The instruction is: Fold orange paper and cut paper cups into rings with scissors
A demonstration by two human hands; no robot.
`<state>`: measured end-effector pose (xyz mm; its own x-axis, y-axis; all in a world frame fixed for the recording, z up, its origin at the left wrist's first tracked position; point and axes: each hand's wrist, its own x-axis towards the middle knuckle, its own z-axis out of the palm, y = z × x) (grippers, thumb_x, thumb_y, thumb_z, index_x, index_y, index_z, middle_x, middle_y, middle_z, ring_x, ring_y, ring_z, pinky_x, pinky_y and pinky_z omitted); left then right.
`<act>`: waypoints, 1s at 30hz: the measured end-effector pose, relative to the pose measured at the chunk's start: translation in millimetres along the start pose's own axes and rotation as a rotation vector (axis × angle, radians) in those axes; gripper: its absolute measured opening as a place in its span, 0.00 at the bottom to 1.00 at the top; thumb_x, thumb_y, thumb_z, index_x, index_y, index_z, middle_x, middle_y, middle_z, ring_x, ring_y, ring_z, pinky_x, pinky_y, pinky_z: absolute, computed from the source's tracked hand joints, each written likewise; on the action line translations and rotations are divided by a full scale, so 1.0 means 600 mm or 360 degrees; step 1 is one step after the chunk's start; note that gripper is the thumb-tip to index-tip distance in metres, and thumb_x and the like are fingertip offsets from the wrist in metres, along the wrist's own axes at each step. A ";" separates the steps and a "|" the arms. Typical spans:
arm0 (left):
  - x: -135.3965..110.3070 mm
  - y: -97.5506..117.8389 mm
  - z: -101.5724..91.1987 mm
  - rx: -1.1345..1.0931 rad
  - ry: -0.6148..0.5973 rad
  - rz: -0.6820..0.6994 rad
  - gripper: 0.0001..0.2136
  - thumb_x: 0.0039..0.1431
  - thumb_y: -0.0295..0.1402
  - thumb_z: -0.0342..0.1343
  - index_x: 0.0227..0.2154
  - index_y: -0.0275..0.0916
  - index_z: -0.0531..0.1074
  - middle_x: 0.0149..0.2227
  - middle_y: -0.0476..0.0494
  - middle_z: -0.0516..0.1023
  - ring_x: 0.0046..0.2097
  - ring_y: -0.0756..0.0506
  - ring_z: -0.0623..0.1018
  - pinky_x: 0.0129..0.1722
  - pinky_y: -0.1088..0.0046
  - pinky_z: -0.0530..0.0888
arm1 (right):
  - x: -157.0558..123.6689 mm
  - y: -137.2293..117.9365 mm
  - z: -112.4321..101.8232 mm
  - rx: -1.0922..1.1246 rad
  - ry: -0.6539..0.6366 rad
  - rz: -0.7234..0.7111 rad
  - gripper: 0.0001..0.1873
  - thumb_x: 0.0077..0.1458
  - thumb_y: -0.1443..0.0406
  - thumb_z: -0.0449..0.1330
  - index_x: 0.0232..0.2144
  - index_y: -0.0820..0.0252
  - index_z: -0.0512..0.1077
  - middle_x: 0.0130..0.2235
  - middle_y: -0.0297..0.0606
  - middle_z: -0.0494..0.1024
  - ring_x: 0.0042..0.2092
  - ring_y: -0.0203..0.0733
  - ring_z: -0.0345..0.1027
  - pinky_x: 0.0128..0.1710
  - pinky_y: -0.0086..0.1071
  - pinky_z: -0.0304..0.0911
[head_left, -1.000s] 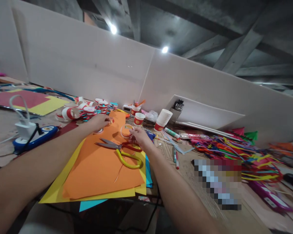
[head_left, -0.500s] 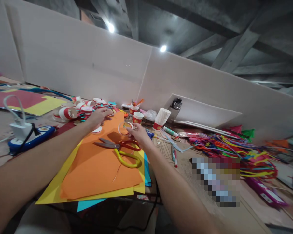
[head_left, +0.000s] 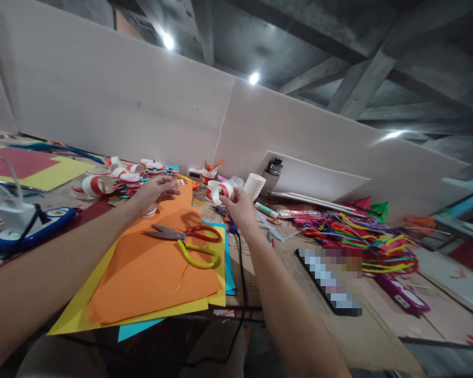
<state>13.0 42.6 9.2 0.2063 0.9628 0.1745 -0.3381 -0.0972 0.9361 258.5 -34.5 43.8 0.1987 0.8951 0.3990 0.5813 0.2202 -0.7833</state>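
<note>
My right hand [head_left: 240, 207] pinches a curled red-and-white paper cup strip [head_left: 225, 190] above the back of the table. My left hand [head_left: 160, 190] hovers over the top of the orange paper [head_left: 153, 283], its fingers loosely apart. A small red and yellow scrap [head_left: 181, 182] shows by its fingertips; whether they touch it I cannot tell. Under that wrist, a white disc [head_left: 150, 212] is partly hidden. Scissors [head_left: 183, 239] with one red and one yellow handle lie spread on the orange sheet. Yellow paper [head_left: 76, 310] and blue paper [head_left: 140, 329] stick out beneath.
Cut paper cups [head_left: 96, 185] crowd the back left, near a blue power strip [head_left: 35, 228]. Behind my right hand stand stacked white cups [head_left: 254, 186] and a bottle [head_left: 271, 178]. Colourful pipe cleaners [head_left: 362, 236] and a purple tool [head_left: 404, 294] lie right. A black cable [head_left: 242, 283] crosses the table edge.
My right hand has risen up and away from the scissors with the cup strip, which now shows its red-and-white side. My left hand stays nearly in place. The view has shifted slightly right.
</note>
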 end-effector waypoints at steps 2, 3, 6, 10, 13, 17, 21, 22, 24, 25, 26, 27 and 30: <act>0.000 -0.001 0.002 0.0004 0.0056 0.0016 0.21 0.38 0.36 0.71 0.35 0.37 0.70 0.32 0.48 0.76 0.32 0.50 0.77 0.30 0.76 0.71 | -0.008 0.005 -0.037 -0.0488 0.0057 -0.0061 0.17 0.50 0.61 0.64 0.43 0.59 0.71 0.37 0.37 0.77 0.37 0.40 0.70 0.40 0.34 0.65; 0.000 -0.001 0.002 0.0013 0.0077 0.0015 0.22 0.38 0.35 0.71 0.37 0.38 0.70 0.32 0.49 0.76 0.32 0.51 0.76 0.30 0.76 0.70 | -0.014 0.008 -0.055 -0.0740 0.0007 -0.0032 0.16 0.50 0.63 0.65 0.42 0.60 0.72 0.37 0.39 0.77 0.39 0.43 0.70 0.41 0.35 0.64; 0.003 -0.004 0.003 0.0065 0.0033 -0.0002 0.22 0.38 0.35 0.71 0.38 0.37 0.72 0.33 0.47 0.77 0.32 0.52 0.74 0.30 0.76 0.68 | -0.041 0.020 -0.098 -0.1306 -0.0161 -0.0046 0.17 0.52 0.64 0.65 0.45 0.63 0.72 0.43 0.48 0.76 0.45 0.49 0.70 0.44 0.36 0.62; 0.004 -0.010 0.001 0.0152 -0.0077 0.0012 0.19 0.39 0.38 0.70 0.35 0.36 0.75 0.35 0.44 0.78 0.34 0.51 0.73 0.32 0.75 0.67 | -0.073 0.047 -0.117 -0.1719 -0.0362 0.0075 0.19 0.57 0.64 0.60 0.49 0.68 0.70 0.48 0.58 0.73 0.48 0.54 0.69 0.44 0.38 0.61; 0.001 -0.013 0.004 0.0178 -0.0065 -0.0017 0.21 0.37 0.37 0.71 0.36 0.37 0.74 0.37 0.43 0.78 0.36 0.50 0.75 0.32 0.75 0.67 | -0.079 0.062 -0.115 -0.1816 -0.0521 0.0192 0.15 0.60 0.66 0.55 0.46 0.69 0.73 0.47 0.59 0.73 0.47 0.53 0.71 0.43 0.37 0.61; -0.006 -0.013 0.010 0.0131 -0.0145 -0.0044 0.23 0.36 0.36 0.72 0.37 0.37 0.73 0.39 0.42 0.78 0.38 0.49 0.76 0.34 0.74 0.69 | -0.077 0.061 -0.118 -0.1781 -0.0573 0.0202 0.14 0.57 0.63 0.59 0.44 0.65 0.74 0.45 0.55 0.76 0.46 0.52 0.72 0.43 0.37 0.62; -0.010 -0.014 0.015 0.0111 -0.0166 -0.0055 0.22 0.36 0.34 0.72 0.37 0.38 0.72 0.38 0.45 0.77 0.36 0.50 0.76 0.33 0.75 0.69 | -0.080 0.040 -0.127 -0.1482 -0.0181 0.0031 0.16 0.59 0.60 0.57 0.44 0.64 0.74 0.46 0.52 0.75 0.46 0.51 0.70 0.44 0.38 0.62; -0.011 -0.015 0.017 0.0110 -0.0151 -0.0055 0.22 0.36 0.34 0.72 0.37 0.38 0.72 0.37 0.46 0.76 0.35 0.51 0.75 0.32 0.76 0.68 | -0.081 0.032 -0.125 -0.1302 -0.0044 -0.0053 0.15 0.59 0.61 0.56 0.44 0.63 0.74 0.45 0.50 0.76 0.45 0.48 0.71 0.44 0.37 0.62; -0.014 -0.015 0.022 0.0109 -0.0154 -0.0020 0.22 0.37 0.34 0.71 0.38 0.39 0.72 0.36 0.47 0.76 0.33 0.52 0.73 0.30 0.77 0.67 | -0.083 0.010 -0.115 -0.0850 0.0149 -0.0201 0.12 0.59 0.62 0.55 0.41 0.61 0.74 0.41 0.44 0.77 0.39 0.43 0.71 0.41 0.34 0.64; -0.016 -0.015 0.025 0.0116 -0.0182 0.0016 0.22 0.38 0.34 0.71 0.38 0.39 0.73 0.36 0.46 0.76 0.33 0.52 0.73 0.29 0.77 0.66 | -0.083 -0.003 -0.105 -0.0616 0.0197 -0.0244 0.11 0.59 0.61 0.55 0.39 0.61 0.74 0.39 0.42 0.77 0.37 0.41 0.70 0.39 0.34 0.64; -0.019 -0.014 0.028 0.0131 -0.0226 0.0057 0.22 0.39 0.34 0.71 0.39 0.39 0.73 0.37 0.46 0.76 0.32 0.52 0.72 0.27 0.77 0.65 | -0.082 -0.017 -0.092 -0.0414 0.0162 -0.0289 0.11 0.58 0.61 0.55 0.39 0.60 0.74 0.37 0.41 0.77 0.36 0.40 0.70 0.39 0.33 0.65; -0.021 -0.013 0.032 0.0152 -0.0285 0.0097 0.22 0.39 0.35 0.70 0.40 0.39 0.73 0.37 0.45 0.76 0.32 0.51 0.71 0.26 0.77 0.64 | -0.080 -0.031 -0.076 -0.0245 0.0110 -0.0314 0.11 0.58 0.60 0.56 0.39 0.60 0.73 0.37 0.40 0.76 0.36 0.40 0.69 0.39 0.33 0.65; -0.027 -0.010 0.040 0.0229 -0.0474 0.0153 0.19 0.42 0.37 0.69 0.38 0.39 0.75 0.41 0.42 0.76 0.32 0.51 0.70 0.26 0.77 0.63 | -0.071 -0.060 -0.018 0.0003 -0.0205 -0.0459 0.19 0.52 0.62 0.62 0.48 0.57 0.70 0.44 0.40 0.73 0.40 0.39 0.68 0.40 0.33 0.67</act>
<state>33.7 21.6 8.0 0.4462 0.8335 0.3259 -0.2404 -0.2391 0.9408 237.9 -84.9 60.0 -0.0755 0.8374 0.5414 0.5979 0.4725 -0.6475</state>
